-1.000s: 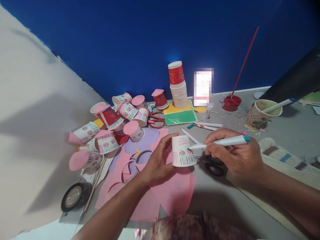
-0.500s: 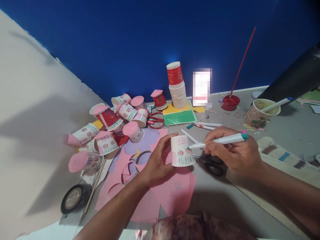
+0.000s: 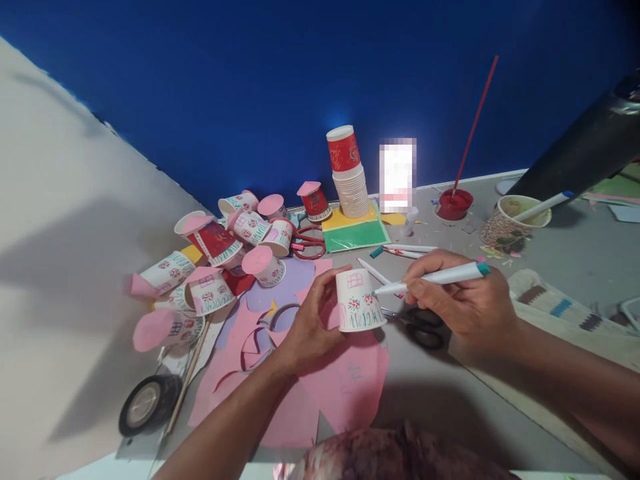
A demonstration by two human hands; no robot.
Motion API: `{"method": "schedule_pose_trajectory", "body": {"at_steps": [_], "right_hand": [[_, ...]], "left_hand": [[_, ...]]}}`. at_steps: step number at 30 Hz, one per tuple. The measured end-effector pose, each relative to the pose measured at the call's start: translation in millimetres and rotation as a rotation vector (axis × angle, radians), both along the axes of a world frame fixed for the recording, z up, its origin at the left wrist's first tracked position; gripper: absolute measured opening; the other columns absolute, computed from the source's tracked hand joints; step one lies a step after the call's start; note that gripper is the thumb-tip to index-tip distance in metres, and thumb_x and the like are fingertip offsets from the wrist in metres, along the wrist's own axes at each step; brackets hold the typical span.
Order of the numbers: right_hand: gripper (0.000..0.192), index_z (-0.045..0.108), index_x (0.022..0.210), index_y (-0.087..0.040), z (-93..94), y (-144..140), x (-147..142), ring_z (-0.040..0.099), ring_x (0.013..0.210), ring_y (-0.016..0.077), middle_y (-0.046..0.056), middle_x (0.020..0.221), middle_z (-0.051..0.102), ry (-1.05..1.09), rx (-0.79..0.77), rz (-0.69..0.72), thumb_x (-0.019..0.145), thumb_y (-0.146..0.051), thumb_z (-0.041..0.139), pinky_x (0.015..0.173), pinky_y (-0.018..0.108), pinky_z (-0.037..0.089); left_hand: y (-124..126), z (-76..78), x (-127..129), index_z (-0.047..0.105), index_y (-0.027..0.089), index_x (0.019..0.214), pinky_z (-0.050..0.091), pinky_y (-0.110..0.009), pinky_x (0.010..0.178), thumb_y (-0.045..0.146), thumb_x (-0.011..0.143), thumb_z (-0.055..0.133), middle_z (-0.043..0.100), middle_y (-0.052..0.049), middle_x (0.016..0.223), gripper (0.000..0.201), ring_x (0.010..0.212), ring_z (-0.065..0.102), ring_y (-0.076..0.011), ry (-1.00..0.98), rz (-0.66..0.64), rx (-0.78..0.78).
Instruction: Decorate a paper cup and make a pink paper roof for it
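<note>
My left hand (image 3: 315, 317) is closed around a white paper cup (image 3: 361, 317), held upside down above pink paper (image 3: 350, 393). A pink window, a pink door, red and green dotted flowers and green grass strokes are drawn on the cup. In my right hand (image 3: 457, 293) is a white felt-tip marker (image 3: 443, 275) with a teal end. Its tip is at the cup's right side, by the flowers; whether it touches I cannot tell. Black-handled scissors (image 3: 423, 327) lie on the table behind the cup, partly hidden by my right hand.
Several decorated cups with pink paper roofs (image 3: 213, 290) crowd the left. Black tape (image 3: 145, 403) and a stick (image 3: 187, 373) lie nearer. A cup stack (image 3: 350, 190) stands by the blue wall. Right are a red pot (image 3: 454, 205), a patterned cup (image 3: 510, 227) and a cloth (image 3: 560, 313).
The view has shifted slightly, moving everything a little to the left. Both hands keep their holds, and the marker tip stays close to the flowers on the cup.
</note>
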State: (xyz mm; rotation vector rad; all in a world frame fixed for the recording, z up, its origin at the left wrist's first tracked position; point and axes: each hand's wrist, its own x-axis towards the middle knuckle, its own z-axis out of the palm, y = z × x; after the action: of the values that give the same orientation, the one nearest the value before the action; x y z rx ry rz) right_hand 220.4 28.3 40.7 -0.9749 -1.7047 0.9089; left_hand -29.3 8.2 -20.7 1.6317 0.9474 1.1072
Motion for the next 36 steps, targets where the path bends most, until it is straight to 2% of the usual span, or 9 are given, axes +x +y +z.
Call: {"method": "schedule_pose_trajectory", "body": {"at_steps": [5,11,20,26,36], "right_hand": [[0.012,0.071,0.082,-0.023,-0.4,0.9,-0.2,0.057,0.053,0.0122,0.000,0.067,0.070,0.011,0.003,0.004,0.093,-0.020,0.067,0.045,0.024,0.038],[0.012,0.071,0.081,-0.022,1.1,4.5,1.8,0.061,0.055,0.0135,0.000,0.067,0.071,-0.017,0.031,0.021,0.093,-0.024,0.069,0.050,0.025,0.045],[0.012,0.071,0.081,-0.023,1.8,-0.8,-0.3,0.059,0.055,0.0136,0.000,0.067,0.071,0.015,0.002,0.000,0.093,-0.021,0.067,0.048,0.025,0.043],[0.014,0.071,0.079,-0.023,2.8,-0.2,-0.7,0.056,0.052,0.0115,-0.002,0.065,0.068,0.009,0.019,0.035,0.092,-0.018,0.067,0.047,0.025,0.040],[0.014,0.072,0.080,-0.023,0.7,-1.2,0.0,0.057,0.053,0.0114,-0.002,0.068,0.069,0.007,0.029,0.042,0.093,-0.018,0.067,0.050,0.025,0.042]], "left_hand": [[-0.3,1.9,1.2,0.046,0.029,0.145,0.047,-0.054,0.121,0.024,0.079,0.085,0.054,-0.014,0.156,0.077,0.145,0.055,-0.0335,-0.010,-0.002,-0.016],[-0.3,4.3,1.8,0.046,0.029,0.144,0.050,-0.053,0.119,0.026,0.080,0.086,0.058,-0.013,0.151,0.076,0.141,0.058,-0.0328,0.002,0.011,-0.025],[0.6,4.8,0.9,0.046,0.030,0.144,0.050,-0.053,0.118,0.023,0.079,0.085,0.058,-0.012,0.148,0.076,0.139,0.059,-0.0326,0.026,0.011,-0.015],[0.2,4.7,1.5,0.046,0.030,0.143,0.050,-0.054,0.119,0.024,0.079,0.086,0.058,-0.012,0.149,0.076,0.140,0.059,-0.0330,0.004,0.010,-0.026],[0.7,4.2,2.5,0.046,0.028,0.142,0.049,-0.053,0.120,0.021,0.078,0.084,0.058,-0.013,0.150,0.074,0.141,0.058,-0.0330,0.012,0.006,-0.010]]}}
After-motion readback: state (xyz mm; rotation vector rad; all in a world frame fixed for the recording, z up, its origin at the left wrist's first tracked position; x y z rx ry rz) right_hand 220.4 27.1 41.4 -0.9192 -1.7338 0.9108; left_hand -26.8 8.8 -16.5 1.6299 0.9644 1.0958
